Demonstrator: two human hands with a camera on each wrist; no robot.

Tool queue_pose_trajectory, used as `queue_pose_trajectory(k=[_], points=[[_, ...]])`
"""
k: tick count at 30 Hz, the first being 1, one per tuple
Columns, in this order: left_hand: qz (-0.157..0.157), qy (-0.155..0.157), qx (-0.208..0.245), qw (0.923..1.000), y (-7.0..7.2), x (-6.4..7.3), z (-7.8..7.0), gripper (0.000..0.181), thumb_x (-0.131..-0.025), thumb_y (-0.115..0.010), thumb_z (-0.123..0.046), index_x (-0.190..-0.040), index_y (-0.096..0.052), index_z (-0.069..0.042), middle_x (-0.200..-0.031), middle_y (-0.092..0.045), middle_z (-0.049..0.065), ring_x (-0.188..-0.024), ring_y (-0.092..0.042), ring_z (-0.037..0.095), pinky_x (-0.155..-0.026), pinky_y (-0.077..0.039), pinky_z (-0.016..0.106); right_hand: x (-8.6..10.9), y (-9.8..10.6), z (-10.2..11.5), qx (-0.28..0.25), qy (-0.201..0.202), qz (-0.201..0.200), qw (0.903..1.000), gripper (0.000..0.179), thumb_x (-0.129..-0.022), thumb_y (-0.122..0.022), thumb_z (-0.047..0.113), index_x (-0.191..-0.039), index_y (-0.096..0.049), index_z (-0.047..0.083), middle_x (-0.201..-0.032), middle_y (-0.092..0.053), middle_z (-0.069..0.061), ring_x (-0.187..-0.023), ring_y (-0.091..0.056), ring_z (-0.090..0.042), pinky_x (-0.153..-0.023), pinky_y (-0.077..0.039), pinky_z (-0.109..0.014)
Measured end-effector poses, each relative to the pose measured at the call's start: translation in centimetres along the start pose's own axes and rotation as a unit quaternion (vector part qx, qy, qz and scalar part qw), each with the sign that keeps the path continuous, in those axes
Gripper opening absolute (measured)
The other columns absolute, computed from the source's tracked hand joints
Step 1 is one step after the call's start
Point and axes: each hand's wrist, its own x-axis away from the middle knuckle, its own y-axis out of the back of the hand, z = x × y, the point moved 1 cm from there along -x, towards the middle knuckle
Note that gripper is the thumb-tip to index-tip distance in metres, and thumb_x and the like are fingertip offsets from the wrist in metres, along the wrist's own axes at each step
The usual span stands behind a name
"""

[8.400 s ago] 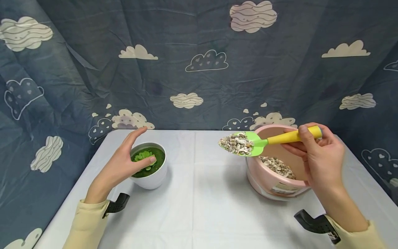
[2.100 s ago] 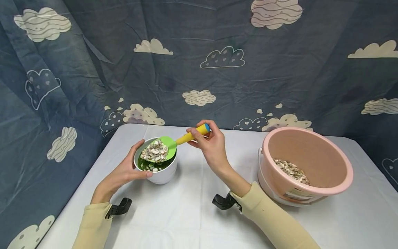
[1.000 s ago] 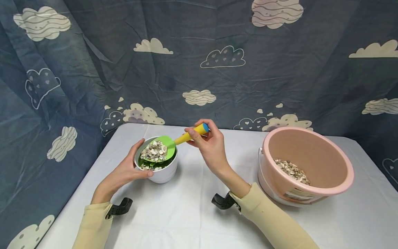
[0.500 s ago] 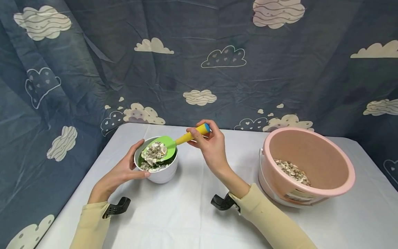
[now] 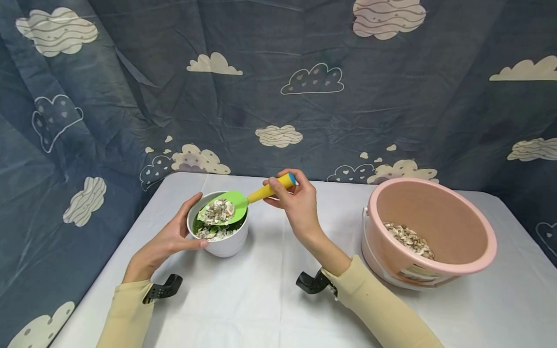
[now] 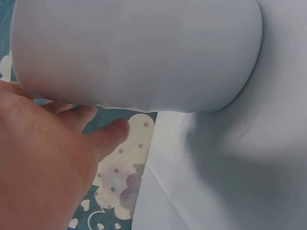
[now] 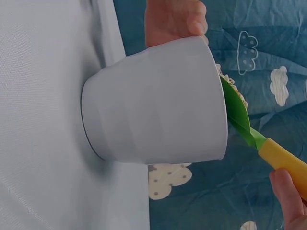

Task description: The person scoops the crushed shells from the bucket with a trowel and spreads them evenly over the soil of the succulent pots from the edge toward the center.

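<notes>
A white flowerpot (image 5: 229, 245) stands on the table, with green leaves partly hidden inside. My left hand (image 5: 176, 233) holds it at the left, thumb at the near rim and fingers on the far side. My right hand (image 5: 298, 205) grips the yellow handle of a green trowel (image 5: 237, 205), thumb on top. The blade slants down over the pot's opening, bearing a heap of small pale stones or shell bits (image 5: 218, 210). More such bits (image 5: 216, 234) lie in the pot along the near side. In the right wrist view, the blade (image 7: 235, 106) appears at the pot's rim.
A pink bucket (image 5: 472, 241) with a white handle stands at the right, a pile of the same bits (image 5: 409, 239) at its bottom. White cloth (image 5: 261, 299) covers the table. A dark blue cloud-patterned curtain (image 5: 226, 111) hangs behind and at the left.
The trowel has moved left from above the bucket to the pot, and my left hand has come to hold the pot. Bits have gathered in the pot; the trowel's heap is smaller.
</notes>
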Motion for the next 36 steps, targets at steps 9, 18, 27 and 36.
queue_pose_trajectory(k=[9, 18, 27, 36], points=[[-0.003, 0.015, -0.002, 0.9999, 0.0, 0.0, 0.2, 0.107, -0.078, -0.079, -0.006, -0.159, -0.01, -0.025, -0.162, -0.004, 0.006, -0.146, -0.009, 0.03, -0.107, -0.028, 0.029, 0.1, 0.0, 0.3, 0.001, -0.002, 0.003, 1.0, 0.037, -0.092, -0.07, 0.015, -0.113, -0.05, -0.008, -0.102, -0.069, -0.023, -0.086, -0.071, -0.032, -0.073, -0.057, -0.044], [-0.039, 0.034, -0.043, 0.9978, -0.3, -0.1, 0.2, 0.115, -0.073, -0.084, -0.012, -0.159, -0.009, -0.028, -0.16, -0.009, 0.007, -0.144, -0.01, 0.029, -0.111, -0.01, 0.058, -0.1, -0.2, 0.6, 0.015, 0.024, 0.014, 0.9995, 0.028, -0.093, -0.07, 0.016, -0.11, -0.055, 0.001, -0.102, -0.069, -0.021, -0.089, -0.071, -0.032, -0.074, -0.057, -0.044], [-0.047, 0.034, -0.112, 0.9921, -0.4, -0.3, -0.1, 0.116, -0.07, -0.087, -0.019, -0.159, -0.013, -0.027, -0.158, -0.01, 0.011, -0.143, -0.009, 0.034, -0.108, -0.01, 0.066, -0.1, -1.3, 2.1, 0.018, 0.026, 0.018, 0.9993, 0.023, -0.092, -0.069, 0.006, -0.108, -0.055, -0.004, -0.101, -0.067, -0.023, -0.092, -0.069, -0.038, -0.073, -0.057, -0.044], [-0.018, 0.032, -0.01, 0.9993, -0.4, -0.2, 0.1, 0.112, -0.075, -0.082, -0.008, -0.159, -0.009, -0.023, -0.16, -0.008, 0.01, -0.142, -0.017, 0.033, -0.11, -0.023, 0.043, 0.2, -2.2, 3.6, 0.062, 0.04, 0.025, 0.997, 0.022, -0.09, -0.069, 0.001, -0.107, -0.056, -0.005, -0.097, -0.067, -0.02, -0.091, -0.069, -0.033, -0.072, -0.057, -0.043]])
